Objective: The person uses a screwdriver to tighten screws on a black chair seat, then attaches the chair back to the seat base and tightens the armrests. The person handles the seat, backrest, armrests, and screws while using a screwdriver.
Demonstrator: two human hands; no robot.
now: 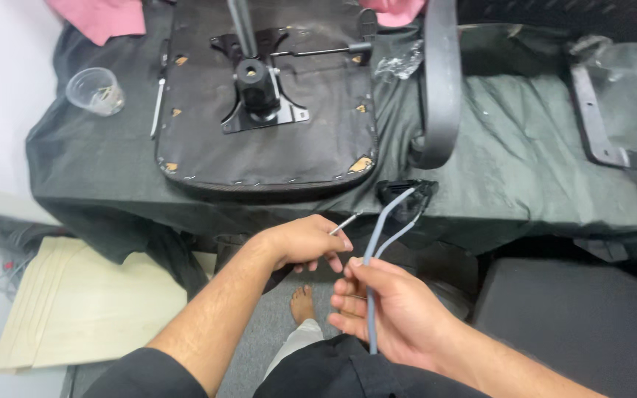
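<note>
The fingers of the right hand are curled around a grey looped cable, gripping it low in the centre of the view. From that grip the two grey strands rise up and slightly right to a small black part resting at the near edge of the counter. Just to the left, the left hand pinches a thin silver metal pin between thumb and fingertips, its tip pointing up and right toward the cable; the two hands are near each other but not touching.

Beyond the hands, the counter is draped in dark green cloth. An upturned black office chair seat lies on it, its metal mounting plate and post facing up. A curved black armrest stands to the right of the seat, and another black frame piece lies at the far right. A clear plastic cup sits at the far left. Below the counter, pale wooden boards lie on the floor, and a bare foot shows between the arms.
</note>
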